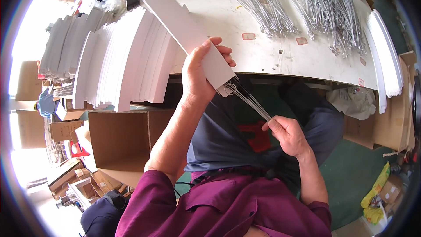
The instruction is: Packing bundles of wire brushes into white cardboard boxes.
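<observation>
Nearest to the body, the right hand has its thumb and forefinger closed narrowly on one end of a bundle of thin metal wires; the wires slope up and leftward to the lower end of a long white box, where several ring ends show; whether these rings are inside the mouth or only in front of it, I cannot tell. The left hand is wrapped around the box near this lower end, the thumb on one side and fingertips on the other; the box is tilted, its upper part above the table.

In my judgement, a ring could catch on the thin cardboard rim, because the wires spread there; a too loose pinch could let some wires slide down toward the dark trousers; a too hard left grip could bend the box wall.

As for room, the hands work before the table's front edge, over the lap, with free air around the right hand; on the left, the row of white boxes stands close to the held box and limits a swing that way; farther, the black-tipped wire brushes and the pale-tipped bunch lie beyond a bare strip of tabletop.
</observation>
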Motion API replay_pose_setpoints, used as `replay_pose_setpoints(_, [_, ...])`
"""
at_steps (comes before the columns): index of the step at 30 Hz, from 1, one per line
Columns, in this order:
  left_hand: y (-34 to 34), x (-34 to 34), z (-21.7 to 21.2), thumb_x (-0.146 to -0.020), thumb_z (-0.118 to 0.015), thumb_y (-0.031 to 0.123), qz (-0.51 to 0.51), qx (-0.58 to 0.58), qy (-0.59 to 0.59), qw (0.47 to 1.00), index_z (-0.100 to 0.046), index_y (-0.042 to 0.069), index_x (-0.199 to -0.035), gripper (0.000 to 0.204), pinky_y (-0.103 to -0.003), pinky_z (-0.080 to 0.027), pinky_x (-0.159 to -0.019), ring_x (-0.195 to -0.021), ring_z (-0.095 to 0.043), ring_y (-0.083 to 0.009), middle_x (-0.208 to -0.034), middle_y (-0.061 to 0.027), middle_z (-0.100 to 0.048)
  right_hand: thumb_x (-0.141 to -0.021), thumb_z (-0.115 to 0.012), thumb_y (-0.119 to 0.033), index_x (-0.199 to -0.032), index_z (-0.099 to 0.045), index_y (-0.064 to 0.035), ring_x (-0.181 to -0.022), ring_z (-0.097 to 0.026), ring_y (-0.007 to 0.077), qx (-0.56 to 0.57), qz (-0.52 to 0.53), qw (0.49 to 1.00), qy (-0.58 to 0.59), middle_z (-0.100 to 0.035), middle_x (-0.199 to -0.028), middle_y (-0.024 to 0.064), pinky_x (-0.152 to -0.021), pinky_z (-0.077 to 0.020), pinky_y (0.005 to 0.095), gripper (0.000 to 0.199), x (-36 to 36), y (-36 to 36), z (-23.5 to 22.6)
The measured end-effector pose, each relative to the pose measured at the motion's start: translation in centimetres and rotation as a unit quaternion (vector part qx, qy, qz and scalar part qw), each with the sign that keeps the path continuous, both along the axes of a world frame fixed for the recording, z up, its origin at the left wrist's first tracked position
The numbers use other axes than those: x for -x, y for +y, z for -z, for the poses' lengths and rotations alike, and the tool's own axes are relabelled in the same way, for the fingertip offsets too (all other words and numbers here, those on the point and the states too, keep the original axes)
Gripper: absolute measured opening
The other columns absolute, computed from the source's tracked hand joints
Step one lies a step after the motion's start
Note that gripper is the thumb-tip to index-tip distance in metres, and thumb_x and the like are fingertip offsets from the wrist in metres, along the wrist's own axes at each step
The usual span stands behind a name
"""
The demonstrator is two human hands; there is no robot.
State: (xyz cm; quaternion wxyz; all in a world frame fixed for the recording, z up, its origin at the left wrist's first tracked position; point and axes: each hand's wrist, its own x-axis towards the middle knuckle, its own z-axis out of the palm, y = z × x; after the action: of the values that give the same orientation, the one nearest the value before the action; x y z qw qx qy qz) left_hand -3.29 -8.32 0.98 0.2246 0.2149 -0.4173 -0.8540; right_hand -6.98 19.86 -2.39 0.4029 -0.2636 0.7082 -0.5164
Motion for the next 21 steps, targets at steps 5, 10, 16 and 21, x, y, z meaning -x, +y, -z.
replay_pose_setpoints(5, [-0.5,-0.1,-0.1,-0.099,-0.058,0.029,-0.016,-0.023,-0.001,1.0,-0.055,-0.006,-0.122,0.042,-0.043,-0.056,-0.078,-0.079,-0.066,-0.0288,-0.096,-0.0209,-0.066,-0.109,-0.056,-0.027,-0.097,-0.073,0.0018,-0.057,-0.046,0.0112,-0.019,-0.006,1.0,0.02,-0.053,-0.06,0.0057,-0.054,-0.0396,0.031,0.035,0.8,-0.2,-0.3])
replay_pose_setpoints(10, [0.2,0.1,0.1,-0.1,-0.058,0.031,0.004,-0.001,0.001,1.0,-0.055,-0.006,-0.122,0.043,-0.043,-0.056,-0.078,-0.08,-0.067,-0.0287,-0.096,-0.0205,-0.066,-0.108,-0.057,-0.025,-0.098,-0.073,0.003,-0.056,-0.049,0.0162,-0.032,-0.006,0.997,0.066,-0.059,-0.063,0.0112,-0.056,-0.0419,0.0338,0.033,0.9,-0.4,-1.2])
replay_pose_setpoints(16, [4.0,-0.1,1.7,-0.1,-0.058,0.035,0.025,-0.031,-0.021,0.999,-0.055,-0.004,-0.123,0.045,-0.043,-0.057,-0.079,-0.082,-0.068,-0.0293,-0.097,-0.0195,-0.068,-0.108,-0.058,-0.023,-0.105,-0.07,0.0032,-0.057,-0.054,0.0178,-0.016,0.0,0.997,0.077,-0.059,-0.063,0.0115,-0.058,-0.0441,0.0352,0.029,1.2,-1.9,-0.5])
replay_pose_setpoints(21, [6.6,-0.8,3.2,-0.102,-0.055,0.036,0.046,-0.003,-0.008,0.999,-0.054,-0.002,-0.125,0.044,-0.045,-0.055,-0.093,-0.095,-0.069,-0.0306,-0.103,-0.0214,-0.071,-0.11,-0.055,-0.034,-0.13,-0.059,0.0028,-0.082,-0.063,0.0175,0.064,0.044,0.996,-0.031,-0.068,-0.093,0.012,-0.076,-0.0512,0.0321,0.042,2.1,-3.9,-0.4])
